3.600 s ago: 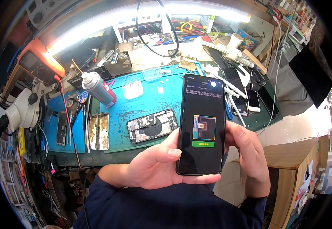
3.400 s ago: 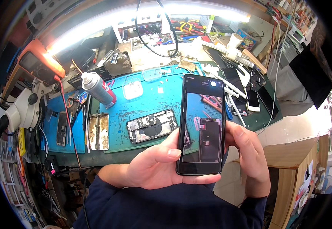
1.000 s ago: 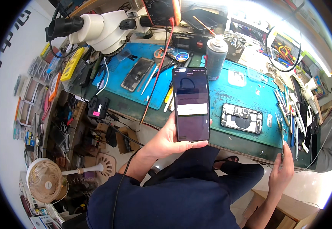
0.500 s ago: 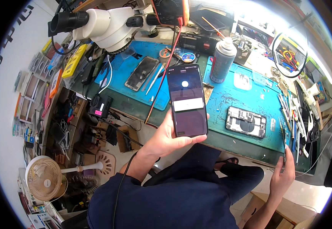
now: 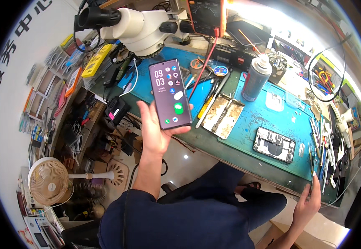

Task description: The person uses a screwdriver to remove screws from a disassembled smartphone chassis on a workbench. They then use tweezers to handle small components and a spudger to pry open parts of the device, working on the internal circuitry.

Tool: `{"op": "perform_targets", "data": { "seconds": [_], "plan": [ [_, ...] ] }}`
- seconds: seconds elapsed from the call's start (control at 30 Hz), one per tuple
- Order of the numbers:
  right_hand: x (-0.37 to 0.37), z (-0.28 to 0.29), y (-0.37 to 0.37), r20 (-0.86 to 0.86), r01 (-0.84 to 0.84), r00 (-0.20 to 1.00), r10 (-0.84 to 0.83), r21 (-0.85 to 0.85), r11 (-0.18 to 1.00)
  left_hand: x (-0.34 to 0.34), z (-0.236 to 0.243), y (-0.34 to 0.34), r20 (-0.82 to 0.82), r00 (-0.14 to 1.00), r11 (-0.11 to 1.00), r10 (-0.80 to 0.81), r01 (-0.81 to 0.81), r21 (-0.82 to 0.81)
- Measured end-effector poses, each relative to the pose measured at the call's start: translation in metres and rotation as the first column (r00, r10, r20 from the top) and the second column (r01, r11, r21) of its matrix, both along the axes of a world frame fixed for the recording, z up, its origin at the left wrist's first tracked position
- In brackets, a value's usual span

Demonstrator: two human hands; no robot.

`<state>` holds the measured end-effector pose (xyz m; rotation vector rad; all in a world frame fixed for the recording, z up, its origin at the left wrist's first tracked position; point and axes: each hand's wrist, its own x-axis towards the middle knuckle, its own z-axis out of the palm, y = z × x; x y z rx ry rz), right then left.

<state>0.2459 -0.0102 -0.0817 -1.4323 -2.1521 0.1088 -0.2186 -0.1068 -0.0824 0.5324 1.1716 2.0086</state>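
My left hand [image 5: 154,137] supports a dark smartphone [image 5: 173,97] with a lit home screen showing a clock and app icons. The phone rests on the fingers, and the thumb stands away from its left edge. At the bench's right front edge, my right hand [image 5: 307,205] pinches slim dark tweezers [image 5: 311,157], their tips pointing up toward the mat. An opened phone [image 5: 274,144] with its inner parts exposed lies on the blue mat [image 5: 246,128], left of that hand. A metal holder plate [image 5: 226,108] sits on the bench right of the held smartphone.
A microscope [image 5: 141,31] and a multimeter [image 5: 206,16] stand at the back. A spray can [image 5: 256,79] is upright on the mat. Several hand tools [image 5: 327,145] crowd the right end. A desk fan [image 5: 49,181] stands lower left; a red cable [image 5: 205,62] crosses the bench.
The smartphone's screen has gone from a dim page with a white box to the home screen. My left hand has moved left with it, its thumb lifting off, uncovering the holder plate.
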Motion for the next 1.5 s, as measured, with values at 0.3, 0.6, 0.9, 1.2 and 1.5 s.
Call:
{"op": "perform_targets", "data": {
  "seconds": [0.3,0.6,0.9,1.2,1.5],
  "plan": [
    [0.009,0.002,0.006,-0.011,-0.033,0.999,0.033,-0.003,0.999,-0.048,-0.012,0.029,-0.402,0.852,0.879,0.336,-0.437,-0.191],
    [0.005,0.014,0.002,-0.047,-0.041,0.998,0.039,-0.039,0.998,-0.046,-0.008,0.080,-0.479,0.854,0.901,0.202,-0.354,-0.252],
    [0.005,0.027,0.010,-0.165,0.072,0.984,-0.071,0.002,0.997,-0.112,-0.048,0.075,-0.945,0.313,0.662,0.096,-0.729,-0.174],
    [0.063,0.009,0.007,-0.947,-0.103,0.005,-0.322,-0.321,0.942,-0.015,-0.009,0.072,-0.989,0.005,0.691,0.150,-0.716,0.101],
    [-0.029,-0.017,-0.023,-0.027,-0.342,0.917,0.399,0.465,0.817,0.221,-0.032,0.066,0.073,0.464,0.467,-0.883,0.850,0.244]
  ]
}}
